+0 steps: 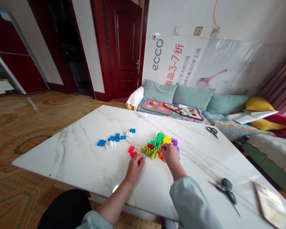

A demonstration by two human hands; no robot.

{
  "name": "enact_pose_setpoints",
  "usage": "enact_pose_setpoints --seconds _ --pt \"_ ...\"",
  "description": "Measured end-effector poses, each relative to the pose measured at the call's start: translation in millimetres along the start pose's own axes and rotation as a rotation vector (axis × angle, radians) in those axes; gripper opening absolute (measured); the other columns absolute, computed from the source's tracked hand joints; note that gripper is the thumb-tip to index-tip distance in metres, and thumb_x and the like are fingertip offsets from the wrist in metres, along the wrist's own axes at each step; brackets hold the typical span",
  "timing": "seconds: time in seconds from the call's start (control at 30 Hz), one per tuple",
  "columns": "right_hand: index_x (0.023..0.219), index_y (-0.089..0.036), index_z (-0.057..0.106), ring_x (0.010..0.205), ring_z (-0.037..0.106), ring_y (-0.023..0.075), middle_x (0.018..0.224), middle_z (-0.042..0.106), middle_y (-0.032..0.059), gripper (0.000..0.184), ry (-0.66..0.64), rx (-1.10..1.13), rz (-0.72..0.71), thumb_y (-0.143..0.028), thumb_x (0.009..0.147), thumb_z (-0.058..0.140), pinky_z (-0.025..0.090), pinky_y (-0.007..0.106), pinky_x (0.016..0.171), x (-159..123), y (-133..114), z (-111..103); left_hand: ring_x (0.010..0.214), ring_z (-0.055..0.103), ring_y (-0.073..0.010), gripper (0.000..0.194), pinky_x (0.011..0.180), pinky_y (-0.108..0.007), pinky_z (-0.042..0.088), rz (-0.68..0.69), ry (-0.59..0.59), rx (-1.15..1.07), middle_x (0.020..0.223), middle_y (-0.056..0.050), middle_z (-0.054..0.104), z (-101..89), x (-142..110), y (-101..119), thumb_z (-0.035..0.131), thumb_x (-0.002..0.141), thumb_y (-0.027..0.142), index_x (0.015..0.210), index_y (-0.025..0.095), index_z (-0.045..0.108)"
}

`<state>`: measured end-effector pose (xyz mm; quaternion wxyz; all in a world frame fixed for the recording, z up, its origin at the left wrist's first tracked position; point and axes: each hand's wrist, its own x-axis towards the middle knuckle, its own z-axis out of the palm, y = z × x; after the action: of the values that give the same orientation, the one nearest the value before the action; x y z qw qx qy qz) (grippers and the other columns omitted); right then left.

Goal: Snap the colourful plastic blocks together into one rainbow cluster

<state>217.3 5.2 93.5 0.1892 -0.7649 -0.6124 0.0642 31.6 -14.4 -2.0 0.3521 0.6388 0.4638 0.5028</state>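
Observation:
My left hand (pixel 134 169) rests on the table with its fingers closed on a small red capsule-shaped piece (pixel 140 160). Just beyond it lie more red pieces (pixel 132 152). My right hand (pixel 171 155) is over the orange pieces (pixel 161 156), thumb and fingers pinched together; what is between the fingertips is hidden. Around that hand, small rounded pieces stand packed by colour: green pieces (pixel 159 138), olive-green pieces (pixel 149 152), yellow pieces (pixel 167 139) and purple pieces (pixel 174 142). A few dark red pieces (pixel 150 146) sit between the green and olive ones.
Blue pieces (pixel 101 143) and white pieces (pixel 112 144) lie to the left on the white marbled table (pixel 85 168). Black scissors (pixel 212 130) lie at the far right corner. Nearer are a black-handled cutting tool (pixel 228 190) and a phone (pixel 271 203). A sofa (pixel 205 116) stands behind.

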Motion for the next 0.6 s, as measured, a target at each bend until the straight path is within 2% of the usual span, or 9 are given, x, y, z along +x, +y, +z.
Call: enact_pose_setpoints --seconds 0.13,0.37,0.6 --pt "0.086 -0.021 0.075 0.086 0.063 0.0165 0.095 0.069 0.0059 0.03 -0.037 -0.049 -0.052 -0.01 0.075 0.048 0.037 0.022 0.06 3 1 6 0.071 0.057 -0.0167 0.02 0.068 -0.025 0.043 0.017 -0.019 0.04 0.073 -0.002 0.063 0.3 1 -3 0.052 0.086 0.032 0.076 0.019 0.062" --pt "0.088 -0.022 0.072 0.087 0.062 0.0158 0.097 0.067 0.004 0.028 -0.118 -0.111 -0.046 -0.009 0.076 0.051 0.034 0.022 0.058 4 -4 20 0.069 0.056 -0.015 0.021 0.066 -0.024 0.042 0.052 -0.026 0.097 0.072 -0.001 0.06 0.2 1 -6 0.049 0.088 0.03 0.077 0.017 0.06" --pt "0.09 -0.021 0.072 0.088 0.062 0.0162 0.099 0.067 0.0046 0.028 -0.122 -0.107 -0.069 -0.01 0.079 0.049 0.037 0.022 0.062 5 -4 26 0.076 0.06 -0.0165 0.018 0.072 -0.026 0.045 0.038 -0.007 0.089 0.079 -0.004 0.064 0.7 1 -6 0.05 0.087 0.028 0.078 0.017 0.062"
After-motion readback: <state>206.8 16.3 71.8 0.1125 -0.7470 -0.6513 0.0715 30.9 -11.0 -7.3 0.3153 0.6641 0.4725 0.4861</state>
